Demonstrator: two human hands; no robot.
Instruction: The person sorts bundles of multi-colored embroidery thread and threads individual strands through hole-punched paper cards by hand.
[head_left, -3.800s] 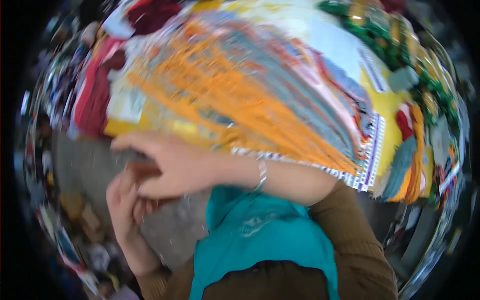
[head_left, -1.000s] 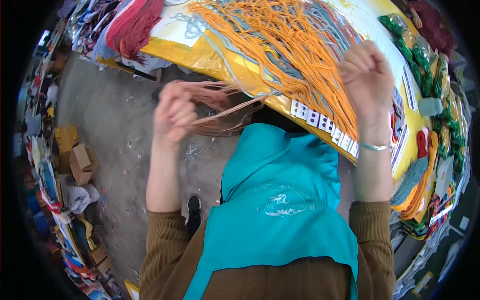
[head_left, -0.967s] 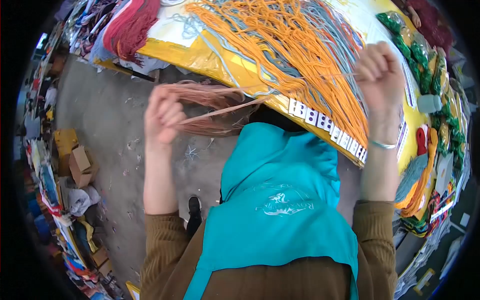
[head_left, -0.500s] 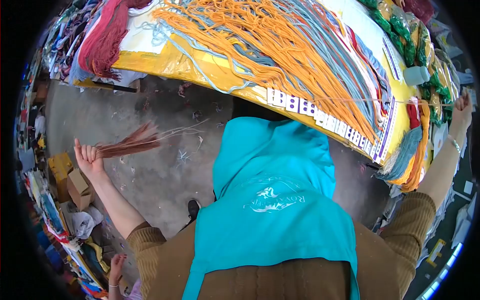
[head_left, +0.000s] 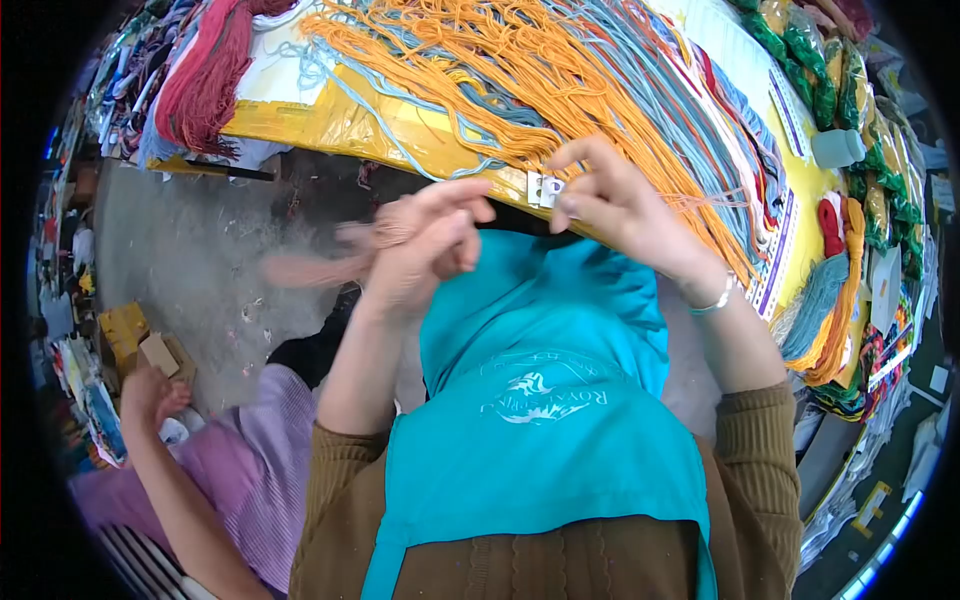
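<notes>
My left hand (head_left: 422, 238) is smeared by motion in front of the apron. Its fingers are bent round a brownish-pink bundle of threads (head_left: 318, 270), whose blurred tail sticks out to the left. Facing it, my right hand (head_left: 625, 212) hovers at the table's front edge, index finger and thumb apart, the other fingers curled. Nothing shows between its fingertips. Thin pink threads (head_left: 722, 199) run over the orange ones beside that hand; whether they reach into it is hidden. White cards with dark dots (head_left: 546, 190) show on the table edge between my hands.
Orange and blue threads (head_left: 480, 70) spread over the yellow table (head_left: 350, 118). Dark red threads (head_left: 205, 85) hang at the left corner. A light blue-green container (head_left: 838, 148) is at the right. Another person in a purple top (head_left: 240, 450) is close at my lower left.
Both my hands have come in from wide apart to the middle, the left bringing the thread bundle along. The pink thread stretched toward the right is now slack. The other person has moved further into view.
</notes>
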